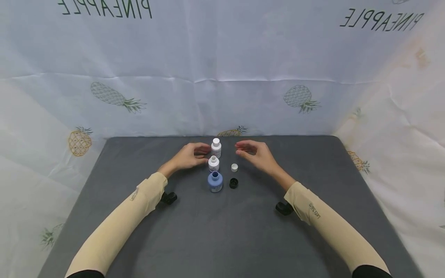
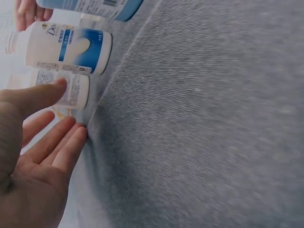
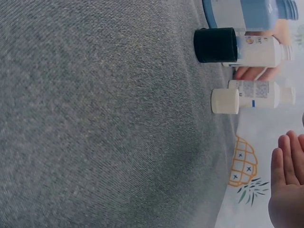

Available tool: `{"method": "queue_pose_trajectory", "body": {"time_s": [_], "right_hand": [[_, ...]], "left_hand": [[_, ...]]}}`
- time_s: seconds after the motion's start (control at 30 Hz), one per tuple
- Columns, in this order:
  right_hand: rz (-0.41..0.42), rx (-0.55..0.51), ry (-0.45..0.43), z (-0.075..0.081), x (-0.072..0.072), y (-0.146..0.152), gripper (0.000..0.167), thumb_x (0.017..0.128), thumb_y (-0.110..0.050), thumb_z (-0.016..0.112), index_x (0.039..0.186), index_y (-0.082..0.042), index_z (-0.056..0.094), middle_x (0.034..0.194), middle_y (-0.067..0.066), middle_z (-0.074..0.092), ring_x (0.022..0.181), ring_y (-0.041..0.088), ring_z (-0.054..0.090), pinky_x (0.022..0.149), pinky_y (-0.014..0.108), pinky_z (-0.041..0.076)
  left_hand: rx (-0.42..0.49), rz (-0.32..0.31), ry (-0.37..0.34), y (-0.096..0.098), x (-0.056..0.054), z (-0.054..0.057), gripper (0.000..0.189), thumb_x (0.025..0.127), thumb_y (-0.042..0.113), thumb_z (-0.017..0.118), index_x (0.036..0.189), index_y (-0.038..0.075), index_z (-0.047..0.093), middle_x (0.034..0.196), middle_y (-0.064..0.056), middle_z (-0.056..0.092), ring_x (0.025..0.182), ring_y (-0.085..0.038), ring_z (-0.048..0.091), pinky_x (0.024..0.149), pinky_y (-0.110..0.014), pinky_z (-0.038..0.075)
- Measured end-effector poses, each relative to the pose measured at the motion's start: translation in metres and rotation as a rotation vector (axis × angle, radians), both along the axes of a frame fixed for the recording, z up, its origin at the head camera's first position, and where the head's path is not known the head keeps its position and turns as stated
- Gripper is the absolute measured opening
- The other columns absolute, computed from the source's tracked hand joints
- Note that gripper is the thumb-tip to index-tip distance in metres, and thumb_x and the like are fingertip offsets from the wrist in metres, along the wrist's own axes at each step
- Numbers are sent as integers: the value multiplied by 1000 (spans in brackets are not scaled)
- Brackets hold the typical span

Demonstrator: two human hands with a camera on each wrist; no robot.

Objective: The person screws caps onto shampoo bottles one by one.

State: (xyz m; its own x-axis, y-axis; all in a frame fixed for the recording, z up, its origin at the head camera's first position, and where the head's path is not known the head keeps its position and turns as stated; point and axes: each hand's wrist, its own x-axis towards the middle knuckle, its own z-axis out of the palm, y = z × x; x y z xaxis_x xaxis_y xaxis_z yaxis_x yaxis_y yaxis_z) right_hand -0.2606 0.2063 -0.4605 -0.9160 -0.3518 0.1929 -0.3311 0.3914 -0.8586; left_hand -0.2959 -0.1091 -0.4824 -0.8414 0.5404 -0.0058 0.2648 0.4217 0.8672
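Observation:
Three bottles stand upright in a row on the grey table. The farthest is a white bottle (image 1: 216,150) with its white cap on; nearer stand an uncapped white bottle (image 1: 213,165) and an uncapped blue bottle (image 1: 215,184). My left hand (image 1: 189,157) is just left of the two white bottles, fingers loosely extended; in the left wrist view its thumb (image 2: 45,95) overlaps the far bottle. Right of the row, my right hand (image 1: 259,155) hovers with relaxed fingers, holding nothing. Between it and the bottles lie a white cap (image 1: 234,167) and a black cap (image 1: 233,183).
A grey cloth covers the table (image 1: 222,235), whose far edge meets a white curtain (image 1: 205,104) printed with pineapples. Black wrist devices, left (image 1: 169,198) and right (image 1: 284,208), show beneath the beige sleeves.

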Motion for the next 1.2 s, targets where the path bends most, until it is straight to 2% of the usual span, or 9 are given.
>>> {"method": "queue_pose_trajectory", "body": {"time_s": [0.3, 0.73, 1.0, 1.2], "right_hand": [[9, 26, -16, -8, 3, 1, 36, 102, -14, 77, 136, -2, 73, 134, 19, 77, 120, 33, 76, 109, 44, 62], [63, 50, -98, -18, 6, 3, 41, 104, -15, 75, 140, 2, 69, 137, 22, 74, 125, 37, 73, 112, 53, 59], [104, 92, -159, -22, 8, 4, 45, 103, -17, 77, 143, 2, 67, 140, 21, 73, 126, 37, 73, 110, 51, 61], [138, 149, -169, -26, 7, 3, 48, 100, -15, 80, 143, 2, 67, 142, 21, 73, 128, 37, 73, 112, 50, 60]], "left_hand": [[-14, -37, -4, -2, 13, -1, 57, 94, 0, 82, 146, -7, 61, 146, -27, 66, 137, -44, 65, 113, -46, 60], [-85, -93, 64, -3, 30, -7, 55, 94, 4, 83, 144, -7, 63, 147, -26, 67, 138, -40, 66, 115, -42, 58], [-136, -111, 155, 3, 34, -8, 57, 93, 6, 85, 144, -9, 63, 144, -26, 69, 137, -39, 68, 114, -42, 59], [-144, -105, 174, 5, 35, -7, 52, 94, 7, 85, 141, -6, 67, 139, -23, 73, 131, -36, 72, 112, -42, 60]]}}
